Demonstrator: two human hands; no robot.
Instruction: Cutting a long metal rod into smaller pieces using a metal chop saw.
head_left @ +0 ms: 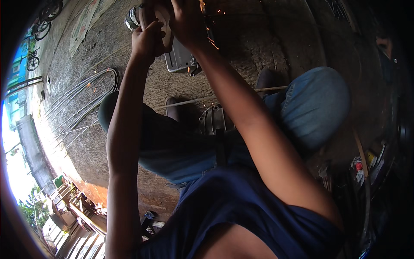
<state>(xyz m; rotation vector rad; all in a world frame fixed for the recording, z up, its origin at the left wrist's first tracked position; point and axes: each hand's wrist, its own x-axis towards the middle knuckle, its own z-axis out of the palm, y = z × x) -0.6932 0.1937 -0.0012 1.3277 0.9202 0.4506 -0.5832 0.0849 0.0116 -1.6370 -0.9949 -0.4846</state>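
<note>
At the top of the head view, my left hand [148, 39] is closed around the loop-shaped handle [165, 26] of a power saw that looks like a cut-off saw. A silvery cylindrical part [131, 19] sticks out to its left. Below the handle sits the saw's grey metal base [177, 61]. My right hand [188, 26] is just right of the handle, its fingers partly cut off by the upper edge, so its grip cannot be made out. Orange sparks [213, 43] fly beside and below it. The blade is not visible.
A thin rod [194, 101] lies across the floor before my shoes [173, 108]. Between my legs is a dark ribbed object [212, 120]. Looped cable or rod [99, 80] lies at left, wooden slatted pieces [71, 211] at lower left, and clutter [360, 166] at right.
</note>
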